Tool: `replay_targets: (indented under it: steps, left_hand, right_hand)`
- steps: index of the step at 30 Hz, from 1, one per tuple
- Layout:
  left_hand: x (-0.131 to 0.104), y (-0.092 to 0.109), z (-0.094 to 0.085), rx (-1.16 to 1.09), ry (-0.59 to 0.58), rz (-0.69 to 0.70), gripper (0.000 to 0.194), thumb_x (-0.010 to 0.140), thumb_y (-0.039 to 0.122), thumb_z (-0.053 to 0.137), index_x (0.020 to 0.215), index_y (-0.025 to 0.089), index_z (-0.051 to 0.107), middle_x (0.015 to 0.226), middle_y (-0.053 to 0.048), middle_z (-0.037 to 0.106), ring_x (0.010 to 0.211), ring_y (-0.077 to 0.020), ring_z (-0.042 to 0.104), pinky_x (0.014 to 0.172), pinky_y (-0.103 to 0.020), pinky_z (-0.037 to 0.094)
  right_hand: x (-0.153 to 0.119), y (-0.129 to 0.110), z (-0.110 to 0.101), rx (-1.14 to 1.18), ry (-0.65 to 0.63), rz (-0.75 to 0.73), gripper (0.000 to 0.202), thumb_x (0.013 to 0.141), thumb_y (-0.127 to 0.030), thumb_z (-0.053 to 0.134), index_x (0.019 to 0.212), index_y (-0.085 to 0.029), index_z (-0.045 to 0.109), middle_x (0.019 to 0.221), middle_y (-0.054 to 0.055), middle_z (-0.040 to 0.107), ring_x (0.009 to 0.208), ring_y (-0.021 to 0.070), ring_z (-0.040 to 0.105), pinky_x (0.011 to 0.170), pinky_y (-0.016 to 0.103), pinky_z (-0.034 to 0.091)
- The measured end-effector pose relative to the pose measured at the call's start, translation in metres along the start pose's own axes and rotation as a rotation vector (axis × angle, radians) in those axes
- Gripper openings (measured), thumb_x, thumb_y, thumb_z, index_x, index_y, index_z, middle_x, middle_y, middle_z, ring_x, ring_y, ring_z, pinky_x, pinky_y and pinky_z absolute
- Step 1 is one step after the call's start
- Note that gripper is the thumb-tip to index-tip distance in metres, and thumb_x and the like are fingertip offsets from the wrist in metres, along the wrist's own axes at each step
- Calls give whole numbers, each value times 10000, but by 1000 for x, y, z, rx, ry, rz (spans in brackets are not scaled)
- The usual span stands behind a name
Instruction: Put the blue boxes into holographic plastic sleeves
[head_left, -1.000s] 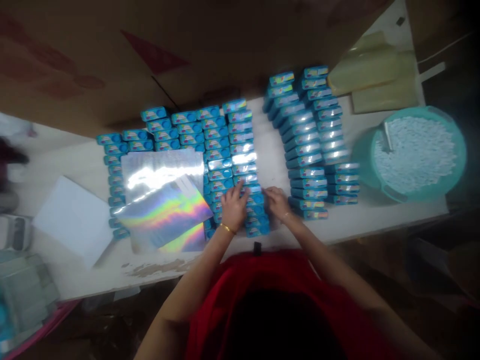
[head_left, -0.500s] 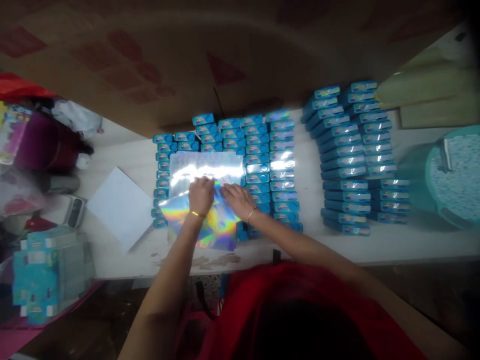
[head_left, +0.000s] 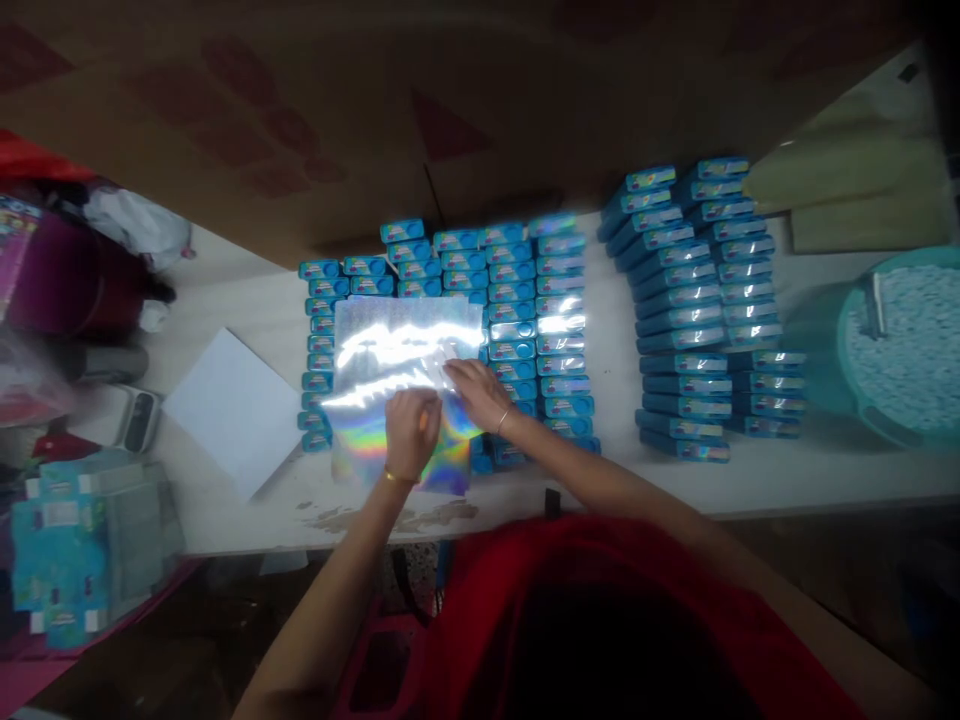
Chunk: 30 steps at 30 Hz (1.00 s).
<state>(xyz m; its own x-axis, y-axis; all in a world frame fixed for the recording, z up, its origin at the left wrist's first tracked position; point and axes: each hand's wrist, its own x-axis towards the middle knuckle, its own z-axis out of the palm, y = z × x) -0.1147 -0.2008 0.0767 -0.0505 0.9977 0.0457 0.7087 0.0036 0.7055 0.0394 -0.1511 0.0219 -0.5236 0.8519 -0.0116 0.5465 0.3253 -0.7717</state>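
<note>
Shiny rainbow holographic sheets (head_left: 375, 350) lie across part of several rows of small blue boxes (head_left: 513, 350). My left hand (head_left: 411, 432) is closed over the lower middle of the sheets. A small orange patch shows at its fingers; whether this is an object or a reflection I cannot make out. My right hand (head_left: 477, 395) rests on the right side of the sheets, fingers stretched out towards the left. Boxes under the sheets are mostly hidden.
More blue boxes (head_left: 682, 316) stand in rows to the right, before a teal bucket (head_left: 847, 370) of pale pieces. A white sheet (head_left: 234, 412) lies on the left, near flattened blue cartons (head_left: 64, 550). Behind rises a large cardboard box (head_left: 360, 130).
My left hand has moved down over the sheets, towards me. My right hand has stayed about where it was, and the view has shifted slightly.
</note>
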Motion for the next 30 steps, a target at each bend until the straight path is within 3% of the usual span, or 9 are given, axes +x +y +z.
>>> replay_targets:
  steps: [3, 6, 9, 13, 16, 20, 24, 30]
  left_hand:
    - [-18, 37, -7, -307, 265, -260, 117, 792, 310, 662, 823, 205, 621, 819, -25, 627, 802, -162, 583, 797, -302, 452]
    - [-23, 65, -2, -608, 368, -455, 173, 751, 311, 707, 824, 192, 606, 787, 3, 616, 748, -121, 576, 745, -249, 461]
    - [-24, 79, 17, -774, 326, -586, 193, 713, 303, 731, 790, 183, 601, 744, 13, 622, 733, -114, 585, 733, -237, 464]
    - [-35, 87, 64, -841, 141, -714, 208, 672, 312, 750, 734, 173, 609, 689, 16, 619, 668, -111, 572, 684, -240, 458]
    - [-45, 95, 103, -803, 29, -652, 174, 689, 303, 730, 724, 174, 618, 691, 12, 611, 676, -115, 561, 694, -249, 449]
    - [-44, 111, 141, -630, 13, -424, 106, 770, 287, 654, 747, 190, 618, 764, -6, 611, 762, -141, 567, 767, -283, 445]
    - [-36, 123, 160, -335, 43, -322, 97, 794, 254, 623, 722, 196, 595, 856, -30, 620, 884, -185, 558, 837, -334, 402]
    - [-34, 126, 175, -42, 24, -258, 66, 819, 243, 607, 767, 203, 615, 965, -46, 639, 976, -233, 520, 839, -372, 310]
  right_hand:
    - [-12, -11, -15, 334, 158, 88, 408, 984, -382, 341, 1193, -166, 617, 1222, 125, 588, 1172, 232, 487, 1027, 414, 394]
    - [-37, -30, -32, 723, 171, 264, 463, 935, -560, 381, 1067, -209, 653, 1047, 66, 643, 1004, 209, 577, 896, 365, 465]
    - [-71, -41, -50, 874, 213, 462, 356, 842, -568, 554, 835, -220, 627, 791, 4, 627, 765, 167, 581, 748, 301, 470]
    - [-118, -27, -79, 741, 283, 576, 331, 851, -511, 555, 703, -214, 546, 667, -19, 555, 655, 141, 509, 680, 276, 426]
    - [-146, 2, -102, 544, 274, 593, 324, 864, -489, 537, 703, -208, 548, 654, -24, 522, 639, 136, 474, 639, 262, 390]
    - [-161, 45, -124, 297, 244, 582, 322, 869, -479, 519, 713, -202, 575, 660, -19, 547, 651, 142, 490, 639, 254, 373]
    - [-158, 75, -133, 41, 167, 549, 266, 874, -412, 513, 750, -203, 620, 689, -3, 611, 660, 151, 528, 680, 266, 362]
    - [-157, 89, -134, -119, 143, 565, 234, 890, -373, 517, 781, -208, 642, 727, 14, 653, 731, 176, 555, 788, 311, 332]
